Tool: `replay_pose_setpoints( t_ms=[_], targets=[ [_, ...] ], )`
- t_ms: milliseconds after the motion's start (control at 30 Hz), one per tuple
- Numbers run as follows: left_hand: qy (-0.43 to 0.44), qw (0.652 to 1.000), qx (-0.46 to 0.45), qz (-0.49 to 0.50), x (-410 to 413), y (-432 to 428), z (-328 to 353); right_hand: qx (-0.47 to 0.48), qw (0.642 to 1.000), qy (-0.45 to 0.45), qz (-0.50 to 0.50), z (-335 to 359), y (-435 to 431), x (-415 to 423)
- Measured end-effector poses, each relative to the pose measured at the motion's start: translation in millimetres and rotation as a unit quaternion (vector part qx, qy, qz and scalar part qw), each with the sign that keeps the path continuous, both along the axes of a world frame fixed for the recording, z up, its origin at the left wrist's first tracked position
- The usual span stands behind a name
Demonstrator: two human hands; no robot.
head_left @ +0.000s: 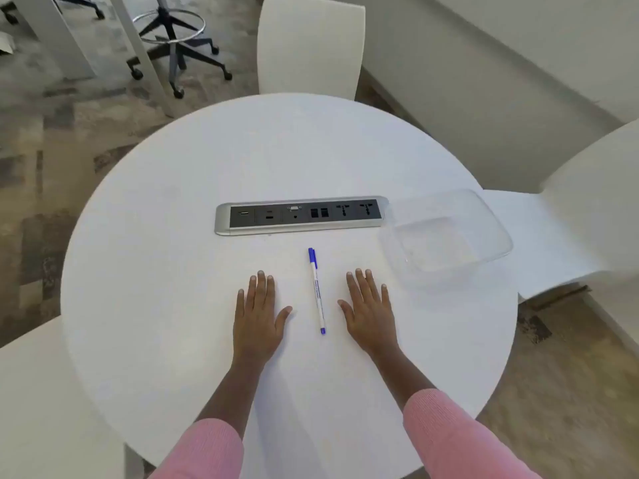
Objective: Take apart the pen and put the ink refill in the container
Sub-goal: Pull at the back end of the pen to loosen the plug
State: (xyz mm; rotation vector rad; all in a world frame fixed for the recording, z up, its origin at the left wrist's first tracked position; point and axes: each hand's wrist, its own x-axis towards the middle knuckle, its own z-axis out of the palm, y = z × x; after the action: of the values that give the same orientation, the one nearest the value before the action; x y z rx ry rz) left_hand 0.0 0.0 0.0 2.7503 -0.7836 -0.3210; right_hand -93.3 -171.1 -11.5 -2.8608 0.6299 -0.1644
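A white pen [317, 291] with a blue cap and a blue end plug lies whole on the round white table [173, 271], cap pointing away from me. My left hand [257, 311] rests flat, palm down, just left of it. My right hand [370, 307] lies flat on the other side. Neither hand touches the pen. A clear, empty plastic container [446, 236] sits at the table's right edge, beyond my right hand.
A silver and black power socket strip [301, 215] is set into the table behind the pen. White chairs stand at the far side [309, 46], at the right [587, 209] and at the near left [45, 392]. An office stool base [176, 46] stands on the floor beyond.
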Motion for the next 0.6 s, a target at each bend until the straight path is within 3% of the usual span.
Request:
replay_pose_setpoints(
  t_ms=[600],
  targets=[
    [0.011, 1.0, 0.004, 0.011, -3.0, 2.2, -8.6, 0.021, 1.0, -0.005, -0.01, -4.5, -0.6, 0.3]
  ],
)
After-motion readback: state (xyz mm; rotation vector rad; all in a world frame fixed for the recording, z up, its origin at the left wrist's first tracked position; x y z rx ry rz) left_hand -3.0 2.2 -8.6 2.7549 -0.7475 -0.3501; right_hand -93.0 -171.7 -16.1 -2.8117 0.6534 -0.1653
